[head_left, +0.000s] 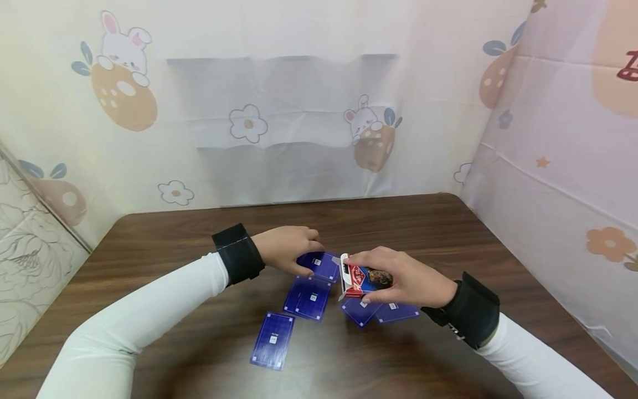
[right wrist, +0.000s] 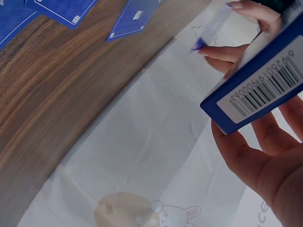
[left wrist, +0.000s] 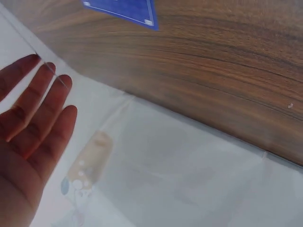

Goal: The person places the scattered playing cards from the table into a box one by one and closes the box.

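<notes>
The left hand [head_left: 285, 247] holds one blue playing card [head_left: 322, 270] by its long sides, with its fingers not far apart. The right hand [head_left: 411, 277] holds a small card box [head_left: 370, 280], thumb on the near side and fingers on the far side. A white flap [head_left: 344, 259] sticks out at the box's open end, and that end looks left, toward the left hand.

So the card sits right between the left hand and the mouth of the box. The card's long way runs from left to right, tipped a little, with its short end pointing at the box. The box's long way goes from left to right too. The two are very close, but I can't tell if they touch. The left hand is the nearer one to the card, since it has it.

More cards lie blue side up on the brown worktop [head_left: 199, 349]. Two overlapping cards [head_left: 314, 305] are just below the left hand. A lone card [head_left: 271, 346] lies nearer the person. Two other cards [head_left: 399, 315] peek out past the near side of the box.
</notes>
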A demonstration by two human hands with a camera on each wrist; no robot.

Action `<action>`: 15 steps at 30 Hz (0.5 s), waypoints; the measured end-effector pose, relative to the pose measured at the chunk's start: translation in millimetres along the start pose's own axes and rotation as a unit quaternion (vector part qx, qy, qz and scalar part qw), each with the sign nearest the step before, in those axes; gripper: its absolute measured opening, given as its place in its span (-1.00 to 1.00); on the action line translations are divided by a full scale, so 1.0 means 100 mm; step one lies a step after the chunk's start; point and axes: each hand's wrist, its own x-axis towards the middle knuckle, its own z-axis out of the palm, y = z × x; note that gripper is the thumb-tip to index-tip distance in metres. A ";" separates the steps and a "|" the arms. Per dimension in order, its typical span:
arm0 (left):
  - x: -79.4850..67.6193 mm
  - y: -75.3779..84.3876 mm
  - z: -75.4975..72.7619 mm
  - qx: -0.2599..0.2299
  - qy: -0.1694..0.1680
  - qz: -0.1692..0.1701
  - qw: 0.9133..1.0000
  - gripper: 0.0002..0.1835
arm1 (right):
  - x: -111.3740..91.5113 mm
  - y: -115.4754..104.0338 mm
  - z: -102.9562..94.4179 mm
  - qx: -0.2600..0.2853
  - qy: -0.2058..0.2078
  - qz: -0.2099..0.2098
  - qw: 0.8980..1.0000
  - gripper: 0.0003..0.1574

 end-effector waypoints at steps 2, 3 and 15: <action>-0.07 0.03 -0.05 -0.003 0.014 -0.006 1.000 -0.41 | 0.01 0.00 0.00 0.000 -0.003 0.000 1.000 -0.26; -0.11 0.05 -0.07 -0.002 0.020 -0.010 1.000 -0.41 | 0.02 0.00 -0.01 0.000 -0.004 0.000 1.000 -0.26; -0.50 0.26 -0.26 -0.023 0.077 -0.073 0.994 -0.44 | 0.07 -0.02 -0.03 0.009 -0.016 0.006 1.000 -0.24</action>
